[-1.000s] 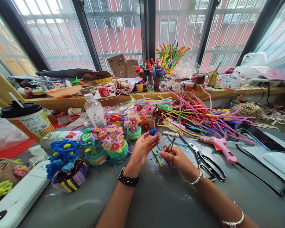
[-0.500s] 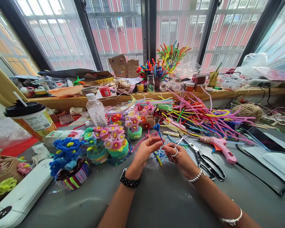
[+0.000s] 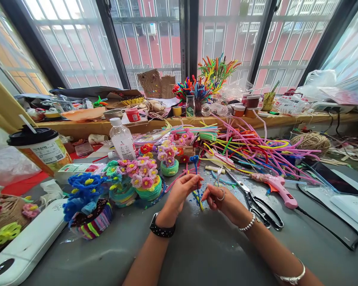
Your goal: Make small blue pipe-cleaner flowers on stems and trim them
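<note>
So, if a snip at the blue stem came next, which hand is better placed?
Probably the right hand: it holds the small scissors, close beside the stem. The left hand pinches that stem, so it seems better suited to steadying.

Sm. scissors (image 3: 218,178) partly hidden by R fingers (image 3: 213,191); woven basket (image 3: 9,212) cut off, L edge.
</note>
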`<state>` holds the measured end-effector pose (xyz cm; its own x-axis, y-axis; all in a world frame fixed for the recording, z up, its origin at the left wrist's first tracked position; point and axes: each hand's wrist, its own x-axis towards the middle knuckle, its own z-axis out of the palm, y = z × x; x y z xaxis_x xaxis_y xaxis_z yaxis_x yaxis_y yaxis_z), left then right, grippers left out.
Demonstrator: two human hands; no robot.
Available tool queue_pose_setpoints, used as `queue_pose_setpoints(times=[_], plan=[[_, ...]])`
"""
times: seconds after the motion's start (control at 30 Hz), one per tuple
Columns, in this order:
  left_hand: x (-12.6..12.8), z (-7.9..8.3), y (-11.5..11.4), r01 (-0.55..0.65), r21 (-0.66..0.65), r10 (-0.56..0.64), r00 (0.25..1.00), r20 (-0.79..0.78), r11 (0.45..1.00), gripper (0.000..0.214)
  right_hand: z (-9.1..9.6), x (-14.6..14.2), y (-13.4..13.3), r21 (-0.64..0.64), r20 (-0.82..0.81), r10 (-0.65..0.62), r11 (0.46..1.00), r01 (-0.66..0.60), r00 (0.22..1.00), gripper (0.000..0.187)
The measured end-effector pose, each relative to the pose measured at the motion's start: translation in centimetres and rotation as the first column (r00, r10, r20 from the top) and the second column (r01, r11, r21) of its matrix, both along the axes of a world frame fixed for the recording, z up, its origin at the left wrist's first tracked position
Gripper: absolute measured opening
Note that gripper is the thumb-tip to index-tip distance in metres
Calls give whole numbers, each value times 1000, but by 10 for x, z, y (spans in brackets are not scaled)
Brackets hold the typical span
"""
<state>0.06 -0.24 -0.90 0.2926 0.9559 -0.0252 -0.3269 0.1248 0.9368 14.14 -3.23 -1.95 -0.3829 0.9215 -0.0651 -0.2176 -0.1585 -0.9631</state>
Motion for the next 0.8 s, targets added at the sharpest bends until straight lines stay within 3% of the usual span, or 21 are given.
queue_pose_setpoints(times=[0.1,0.17,0.3,0.47,0.53,0.6,0.7,0.8], plan=[[0,1,-3,218,38,-216,975,-50,975,15,-2,-3,-2,69,61,98,992,-102,993,45],[0,1,-5,287,93,-278,955,-103,953,17,-3,-4,-3,74,86,119,989,-126,989,44],[-1,0,-6,331,101,-314,937,-150,938,19,-7,-5,-4,45,57,183,982,-186,981,40],[-4,0,-5,330,77,-329,944,-22,941,20,-7,-5,-6,9,-107,266,964,-267,958,37],[-4,0,-4,306,70,-308,951,27,949,19,-5,-5,-7,5,-162,253,967,-256,954,37],[-3,0,-3,209,57,-211,977,32,976,17,-2,-5,-6,10,-141,175,985,-175,975,37],[-1,0,0,2,30,-2,1000,-13,1000,17,0,-4,-3,83,60,28,996,-33,998,35],[0,0,1,-104,28,104,994,-28,994,18,0,-2,0,229,339,-98,973,19,936,35]])
